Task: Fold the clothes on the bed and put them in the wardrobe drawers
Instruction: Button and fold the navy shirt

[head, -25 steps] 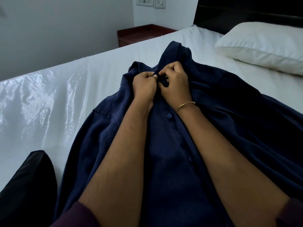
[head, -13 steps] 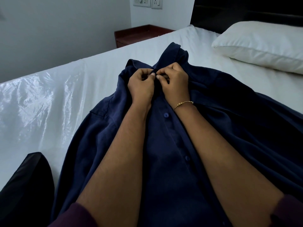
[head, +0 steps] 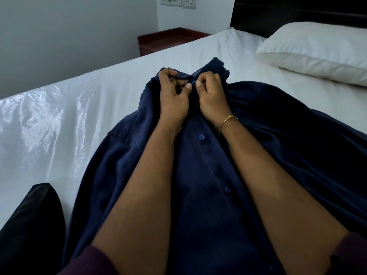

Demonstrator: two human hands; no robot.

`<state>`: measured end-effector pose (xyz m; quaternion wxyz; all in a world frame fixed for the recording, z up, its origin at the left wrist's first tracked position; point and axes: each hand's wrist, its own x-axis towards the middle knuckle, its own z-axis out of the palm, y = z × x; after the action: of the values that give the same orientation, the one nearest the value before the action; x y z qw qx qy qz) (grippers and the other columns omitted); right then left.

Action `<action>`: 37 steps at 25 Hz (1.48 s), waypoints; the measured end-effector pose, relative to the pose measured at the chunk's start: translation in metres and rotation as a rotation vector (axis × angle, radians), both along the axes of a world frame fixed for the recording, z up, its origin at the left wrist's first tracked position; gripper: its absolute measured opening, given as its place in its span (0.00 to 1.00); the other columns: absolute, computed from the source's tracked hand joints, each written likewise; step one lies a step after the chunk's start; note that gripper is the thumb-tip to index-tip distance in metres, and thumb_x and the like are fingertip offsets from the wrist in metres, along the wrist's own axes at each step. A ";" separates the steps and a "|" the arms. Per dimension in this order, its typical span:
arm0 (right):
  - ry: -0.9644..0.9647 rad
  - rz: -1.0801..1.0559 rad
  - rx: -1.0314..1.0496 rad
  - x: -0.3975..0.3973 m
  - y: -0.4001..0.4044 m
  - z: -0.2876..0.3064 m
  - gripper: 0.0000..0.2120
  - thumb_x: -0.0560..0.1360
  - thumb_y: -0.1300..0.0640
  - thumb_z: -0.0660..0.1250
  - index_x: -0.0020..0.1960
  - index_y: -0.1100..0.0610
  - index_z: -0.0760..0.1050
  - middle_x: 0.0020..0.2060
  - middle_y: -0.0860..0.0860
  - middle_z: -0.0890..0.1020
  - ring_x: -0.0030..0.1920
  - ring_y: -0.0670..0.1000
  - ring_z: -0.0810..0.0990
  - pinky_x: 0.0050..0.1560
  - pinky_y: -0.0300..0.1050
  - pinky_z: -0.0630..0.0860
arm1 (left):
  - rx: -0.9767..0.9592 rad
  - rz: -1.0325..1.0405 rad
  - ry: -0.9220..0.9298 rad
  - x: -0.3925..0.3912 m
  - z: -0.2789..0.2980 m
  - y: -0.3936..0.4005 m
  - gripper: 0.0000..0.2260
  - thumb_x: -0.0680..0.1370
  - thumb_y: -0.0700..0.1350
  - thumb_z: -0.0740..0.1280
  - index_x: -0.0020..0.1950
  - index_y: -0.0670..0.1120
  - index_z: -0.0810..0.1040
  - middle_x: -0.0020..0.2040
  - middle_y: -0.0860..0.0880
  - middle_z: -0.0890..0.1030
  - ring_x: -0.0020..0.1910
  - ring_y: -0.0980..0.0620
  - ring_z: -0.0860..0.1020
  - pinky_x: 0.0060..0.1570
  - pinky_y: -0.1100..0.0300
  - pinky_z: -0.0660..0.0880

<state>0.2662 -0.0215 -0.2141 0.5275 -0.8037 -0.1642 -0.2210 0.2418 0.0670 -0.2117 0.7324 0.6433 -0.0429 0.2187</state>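
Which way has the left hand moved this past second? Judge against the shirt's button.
Yes. The left hand reached slightly farther from the button, up to the collar of the shirt, parting from the right hand.

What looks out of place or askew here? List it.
Nothing is damaged or spilled. The navy shirt lies rumpled, its collar bunched where both hands pinch it. Shiny plastic sheeting covers part of the bed.
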 end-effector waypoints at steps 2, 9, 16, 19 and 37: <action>-0.067 -0.020 0.014 -0.003 0.003 0.000 0.03 0.78 0.67 0.58 0.47 0.61 0.70 0.44 0.53 0.66 0.39 0.41 0.66 0.43 0.24 0.65 | -0.102 -0.021 0.017 0.000 0.001 0.001 0.15 0.77 0.29 0.59 0.44 0.49 0.65 0.38 0.48 0.72 0.37 0.56 0.72 0.39 0.67 0.72; -0.303 -0.061 -0.198 -0.006 0.000 -0.002 0.13 0.69 0.65 0.65 0.53 0.65 0.75 0.45 0.54 0.73 0.44 0.48 0.72 0.46 0.38 0.72 | -0.529 -0.172 0.123 -0.003 0.007 0.008 0.09 0.79 0.31 0.58 0.47 0.43 0.74 0.41 0.48 0.79 0.35 0.57 0.79 0.37 0.66 0.77; 0.040 -0.081 -0.821 -0.011 -0.019 0.028 0.19 0.72 0.57 0.66 0.62 0.56 0.71 0.61 0.53 0.70 0.62 0.55 0.66 0.60 0.51 0.67 | -0.200 0.163 0.161 0.003 0.001 0.003 0.13 0.74 0.31 0.67 0.57 0.39 0.77 0.47 0.47 0.80 0.47 0.53 0.80 0.51 0.62 0.79; 0.242 0.087 -0.780 -0.013 -0.029 0.035 0.20 0.70 0.59 0.69 0.60 0.57 0.68 0.59 0.53 0.67 0.60 0.53 0.69 0.60 0.47 0.70 | 0.069 0.111 0.225 0.005 -0.002 0.003 0.21 0.74 0.28 0.60 0.66 0.41 0.73 0.52 0.49 0.78 0.53 0.55 0.78 0.55 0.64 0.76; -0.273 -0.245 -0.355 -0.029 -0.027 -0.012 0.05 0.69 0.64 0.67 0.43 0.64 0.80 0.35 0.57 0.81 0.34 0.57 0.80 0.36 0.42 0.75 | 0.931 0.418 0.127 -0.043 -0.006 -0.006 0.08 0.77 0.39 0.63 0.50 0.39 0.82 0.49 0.40 0.80 0.51 0.41 0.74 0.47 0.60 0.62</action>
<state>0.2370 -0.0490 -0.2256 0.3205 -0.8603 -0.1715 -0.3573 0.1992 0.0607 -0.2178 0.3101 0.9081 0.0384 0.2789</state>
